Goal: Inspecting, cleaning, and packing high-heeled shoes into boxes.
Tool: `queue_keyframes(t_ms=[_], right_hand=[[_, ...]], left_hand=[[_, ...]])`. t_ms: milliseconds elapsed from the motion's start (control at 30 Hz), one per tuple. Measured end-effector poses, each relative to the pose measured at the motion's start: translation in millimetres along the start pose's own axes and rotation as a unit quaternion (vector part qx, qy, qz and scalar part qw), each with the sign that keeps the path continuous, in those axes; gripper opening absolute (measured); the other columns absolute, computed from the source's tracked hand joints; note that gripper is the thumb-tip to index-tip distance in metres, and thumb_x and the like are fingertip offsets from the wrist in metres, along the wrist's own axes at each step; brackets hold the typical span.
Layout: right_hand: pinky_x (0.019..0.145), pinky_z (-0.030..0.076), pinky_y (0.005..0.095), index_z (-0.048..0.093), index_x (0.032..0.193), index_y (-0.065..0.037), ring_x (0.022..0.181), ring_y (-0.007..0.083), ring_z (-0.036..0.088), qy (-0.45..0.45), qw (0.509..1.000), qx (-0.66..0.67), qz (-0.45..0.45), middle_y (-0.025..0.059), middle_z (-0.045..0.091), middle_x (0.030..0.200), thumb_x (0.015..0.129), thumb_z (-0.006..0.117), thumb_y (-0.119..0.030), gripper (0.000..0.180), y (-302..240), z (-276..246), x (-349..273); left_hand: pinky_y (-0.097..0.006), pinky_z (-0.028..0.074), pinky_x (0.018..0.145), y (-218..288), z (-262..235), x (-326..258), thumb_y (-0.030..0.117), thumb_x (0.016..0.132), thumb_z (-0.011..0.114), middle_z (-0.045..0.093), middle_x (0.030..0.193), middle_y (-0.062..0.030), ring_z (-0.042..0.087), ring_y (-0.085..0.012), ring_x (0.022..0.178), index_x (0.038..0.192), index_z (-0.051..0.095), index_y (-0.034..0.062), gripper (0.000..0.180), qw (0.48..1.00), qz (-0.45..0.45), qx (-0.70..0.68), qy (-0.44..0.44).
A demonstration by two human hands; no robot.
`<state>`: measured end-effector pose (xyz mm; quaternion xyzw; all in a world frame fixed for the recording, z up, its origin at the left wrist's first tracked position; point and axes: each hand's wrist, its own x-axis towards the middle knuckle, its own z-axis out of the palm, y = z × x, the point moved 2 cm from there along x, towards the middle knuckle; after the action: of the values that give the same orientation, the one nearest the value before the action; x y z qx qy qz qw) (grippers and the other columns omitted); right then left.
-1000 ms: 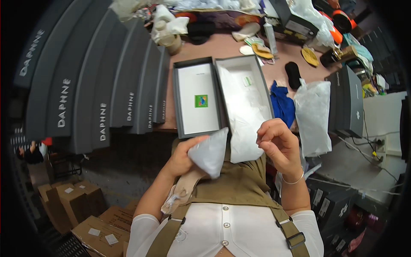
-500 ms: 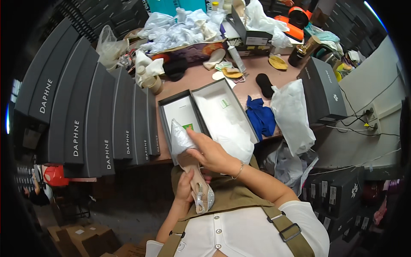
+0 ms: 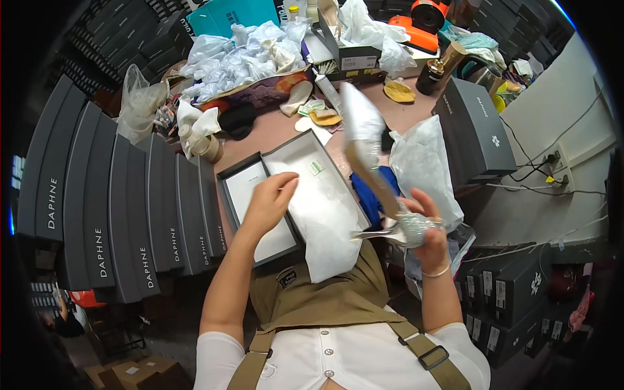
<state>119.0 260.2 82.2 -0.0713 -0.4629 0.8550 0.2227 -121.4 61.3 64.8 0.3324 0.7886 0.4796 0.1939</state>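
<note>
My right hand (image 3: 430, 240) is closed round the glittery back end of a heeled sandal (image 3: 385, 190), holding it up at the right of the open box. The sandal's front is wrapped in thin white material (image 3: 362, 123) and points away from me, slightly blurred. Its thin heel sticks out to the left. Over the dark grey shoe box (image 3: 260, 259), my left hand (image 3: 266, 205) has thumb and forefinger brought close together; anything between them is too small to make out. White tissue paper (image 3: 333, 250) lies in the right half of the box and hangs over its near edge.
Upright grey shoe boxes (image 3: 91, 195) line the left side. A pile of white wrappings (image 3: 244, 55) is at the back. A blue cloth (image 3: 367, 198), a white bag (image 3: 429, 162) and another grey box (image 3: 474, 133) stand to the right. Cables (image 3: 526, 185) hang by the wall.
My right hand has carried the sandal up and to the right. The left hand has let go of it and moved up over the box. The view has shifted slightly.
</note>
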Motion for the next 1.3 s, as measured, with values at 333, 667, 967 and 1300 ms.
queue_keyframes(t_ms=[333,667,967,1300], right_hand=[[0.073,0.049,0.0339,0.058,0.120,-0.008,0.095,0.0273,0.053,0.043,0.912,0.405,0.041,0.0136,0.062,0.099,0.085,0.054,-0.058,0.061,50,-65,-8],[0.071,0.048,0.0301,0.062,0.116,-0.010,0.092,0.0245,0.053,-0.010,0.859,0.505,0.082,0.0107,0.065,0.096,0.085,0.053,-0.059,0.059,56,-37,11],[0.078,0.057,0.0418,0.049,0.126,0.001,0.096,0.0352,0.064,-0.021,0.917,0.387,0.096,0.0182,0.063,0.108,0.088,0.053,-0.053,0.065,55,-10,16],[0.072,0.057,0.0388,0.046,0.127,0.000,0.091,0.0353,0.065,-0.039,0.977,0.204,0.046,0.0197,0.062,0.104,0.087,0.054,-0.050,0.065,37,5,1]], left_hand=[[-0.023,0.034,0.038,-98,83,52,0.023,0.090,0.060,0.057,0.062,-0.0037,0.045,-0.0080,0.042,0.086,0.061,0.0028,0.021,0.962,-0.244,-0.081,-0.089],[-0.033,0.051,0.066,115,-133,-61,0.018,0.091,0.058,0.065,0.087,-0.0129,0.064,-0.0215,0.083,0.103,0.054,0.0042,0.019,0.964,0.178,-0.107,0.167],[-0.035,0.034,0.051,79,-147,-5,0.023,0.093,0.058,0.043,0.059,-0.0111,0.035,-0.0201,0.054,0.071,0.051,-0.0060,0.037,0.918,0.114,0.263,0.273],[-0.044,0.048,0.065,35,-13,-22,0.022,0.076,0.068,0.063,0.076,-0.0167,0.062,-0.0349,0.076,0.079,0.061,0.0019,0.021,0.906,0.067,0.360,-0.212]])
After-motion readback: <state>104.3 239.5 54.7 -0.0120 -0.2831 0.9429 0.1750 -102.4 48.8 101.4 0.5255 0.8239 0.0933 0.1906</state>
